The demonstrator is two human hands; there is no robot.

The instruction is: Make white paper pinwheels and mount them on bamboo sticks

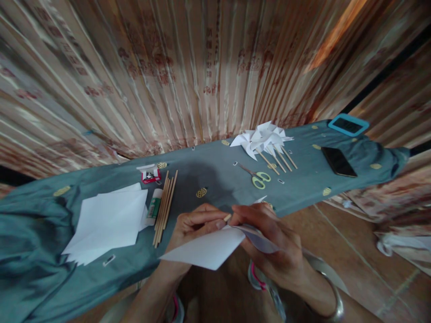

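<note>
Close in front of me, both hands hold a white folded paper (208, 249), with one pointed flap spreading low between my wrists. My left hand (193, 226) is closed, thumb and forefinger pinched at the paper's upper edge. The pale end of a wooden stick (228, 217) shows between the fingertips of the two hands; the rest of it is hidden. My right hand (276, 240) is wrapped round the paper's right side, its fingertips almost meeting the left ones. Whether a pin sits at the fingertips is too small to tell.
On the cloth-covered table (215, 166) lie white paper sheets (107, 222), a glue stick (154, 206), several wooden sticks (165, 208) and a small red box of pins (150, 175). Scissors (257, 176), paper pinwheels (266, 139), a black phone (338, 161) and a blue-framed device (349, 124) lie rightward.
</note>
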